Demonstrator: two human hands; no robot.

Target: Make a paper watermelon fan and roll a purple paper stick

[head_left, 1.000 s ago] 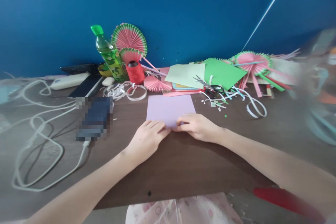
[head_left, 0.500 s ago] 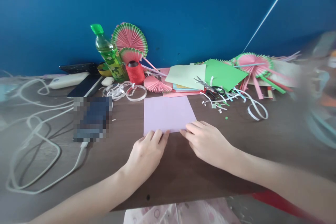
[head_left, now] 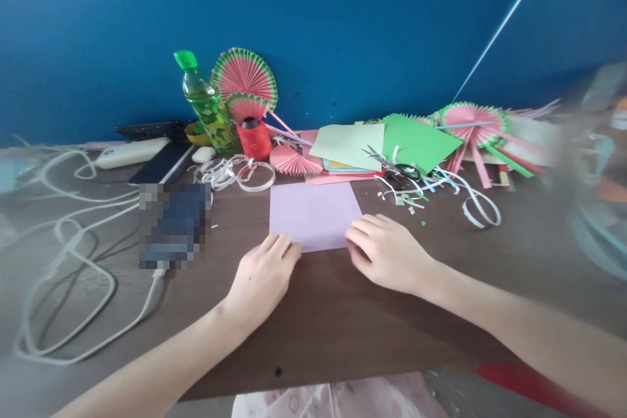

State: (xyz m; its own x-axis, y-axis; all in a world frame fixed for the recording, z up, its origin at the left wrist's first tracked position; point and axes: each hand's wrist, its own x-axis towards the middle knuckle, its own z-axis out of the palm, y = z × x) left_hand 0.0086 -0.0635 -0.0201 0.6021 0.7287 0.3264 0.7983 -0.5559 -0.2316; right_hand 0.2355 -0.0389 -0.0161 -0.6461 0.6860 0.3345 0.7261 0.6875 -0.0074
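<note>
A sheet of lilac paper [head_left: 313,212] lies flat on the brown table in front of me. My left hand [head_left: 264,274] is closed at its near left corner, thumb and fingers pinching the edge. At the near right corner my right hand [head_left: 385,251] has its fingers curled and pressed together over the paper's edge. The fingertips partly cover both corners. Just beyond the sheet lie pink paper and a small pink pleated fan [head_left: 295,160].
Scissors [head_left: 386,162] lie among paper scraps by a green sheet [head_left: 416,147]. A green bottle [head_left: 209,104], red thread spool [head_left: 254,138] and pleated fans [head_left: 246,78] stand by the blue wall. Left are a blurred-out phone [head_left: 176,225] and white cables [head_left: 110,294].
My hands have moved apart along the paper's near edge: the left slid left to its corner, the right shifted slightly right. The camera view moved a little.
</note>
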